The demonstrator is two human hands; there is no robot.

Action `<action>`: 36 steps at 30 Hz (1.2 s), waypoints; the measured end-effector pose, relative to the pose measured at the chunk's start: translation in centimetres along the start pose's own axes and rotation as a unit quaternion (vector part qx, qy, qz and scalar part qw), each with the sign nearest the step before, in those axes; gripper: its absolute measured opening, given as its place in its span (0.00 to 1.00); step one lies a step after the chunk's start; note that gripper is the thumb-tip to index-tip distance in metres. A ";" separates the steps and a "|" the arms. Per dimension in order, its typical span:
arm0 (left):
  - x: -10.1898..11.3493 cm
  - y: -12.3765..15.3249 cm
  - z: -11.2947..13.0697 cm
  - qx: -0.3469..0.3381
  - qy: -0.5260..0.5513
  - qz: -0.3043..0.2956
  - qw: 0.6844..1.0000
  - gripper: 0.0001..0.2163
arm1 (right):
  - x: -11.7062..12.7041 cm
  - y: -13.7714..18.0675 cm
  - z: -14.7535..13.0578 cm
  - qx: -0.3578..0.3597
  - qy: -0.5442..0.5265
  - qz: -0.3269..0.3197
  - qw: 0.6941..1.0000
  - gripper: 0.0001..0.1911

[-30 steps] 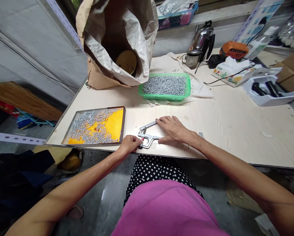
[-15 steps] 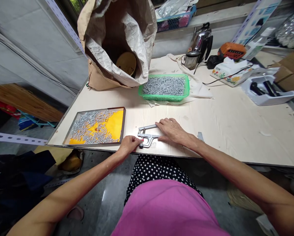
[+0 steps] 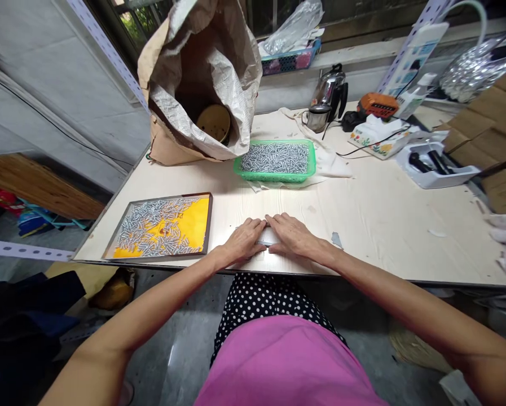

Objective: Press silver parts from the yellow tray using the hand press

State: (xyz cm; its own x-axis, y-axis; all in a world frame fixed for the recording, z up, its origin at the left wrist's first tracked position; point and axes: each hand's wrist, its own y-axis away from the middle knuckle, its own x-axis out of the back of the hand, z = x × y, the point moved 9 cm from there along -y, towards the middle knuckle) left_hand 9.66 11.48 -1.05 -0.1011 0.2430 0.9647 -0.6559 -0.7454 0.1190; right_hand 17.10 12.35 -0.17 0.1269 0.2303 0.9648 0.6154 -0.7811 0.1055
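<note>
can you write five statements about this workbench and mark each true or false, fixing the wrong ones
1. The left hand and the right hand are both on the gray metal tool. True.
2. The green basket stands farther back than the shallow tray. True.
3. The shallow tray lies to the right of both hands. False: it lies to their left.
4. A metal cup stands beside the kettle. True.
5. The green basket holds only the metal cup. False: it is filled with small metal pieces, and the metal cup stands outside it.
</note>
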 end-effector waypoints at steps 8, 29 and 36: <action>0.4 -1.7 0.9 -0.011 -0.038 -0.030 0.999 0.16 | 0.3 0.2 0.6 -0.014 0.029 -0.018 0.999 0.19; 0.5 -1.5 0.2 0.015 0.014 0.026 0.999 0.12 | -0.6 0.3 1.1 0.033 0.000 0.051 0.998 0.17; -1.0 1.5 2.5 0.037 0.028 0.140 0.989 0.22 | 0.4 0.5 4.3 0.047 -0.078 0.097 0.991 0.21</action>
State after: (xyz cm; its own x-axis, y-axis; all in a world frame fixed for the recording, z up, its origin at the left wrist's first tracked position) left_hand 10.64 8.52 -1.22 -0.3139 0.0540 0.9479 -0.5403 -0.8311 -0.1316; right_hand 20.76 14.54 -0.77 0.3639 0.1727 0.9153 0.6358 -0.7642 -0.1085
